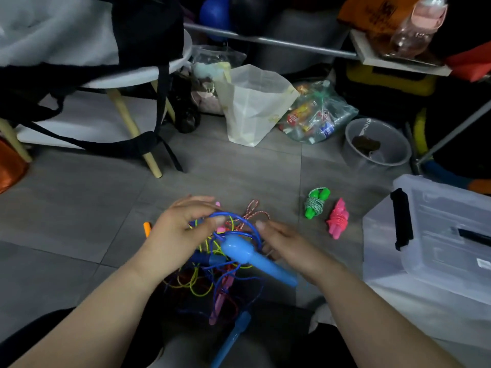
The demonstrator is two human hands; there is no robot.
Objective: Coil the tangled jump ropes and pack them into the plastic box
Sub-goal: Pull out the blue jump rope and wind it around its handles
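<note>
Currently in hand: the blue rope (239, 220), whose cord arches between both hands above the tangle (202, 280).
left grip (180, 229): narrow, with thumb and fingers pinching the blue cord near the top of its loop.
right grip (287, 245): the forefinger lies straight along the cord and the other fingers are hidden behind the blue handle (247, 254), so I cannot tell whether it holds anything.
tangle: yellow, red, blue and pink cords knotted together, lying on the floor (79, 208) just in front of the person. A second blue handle (235, 334) and a pink handle (221, 304) hang out below it.
done so far: the green rope (316, 204) and the pink rope (338, 220) lie wound up side by side on the floor, between the tangle and the plastic box (438, 235).
plastic box: to the person's right, clear with a black latch (402, 219). Its lid looks to be on.
handling: the cords are probably light, limp, smooth and a little springy, so hard pulls would likely tighten the knots. The rigid handles are the safest place to take hold, and each could be fed back through the loops before winding the cord round the pair.
writing: a small white sticker (482, 262) on the box and the red labels in the clear bag of bottles (316, 115) are too small to read.
</note>
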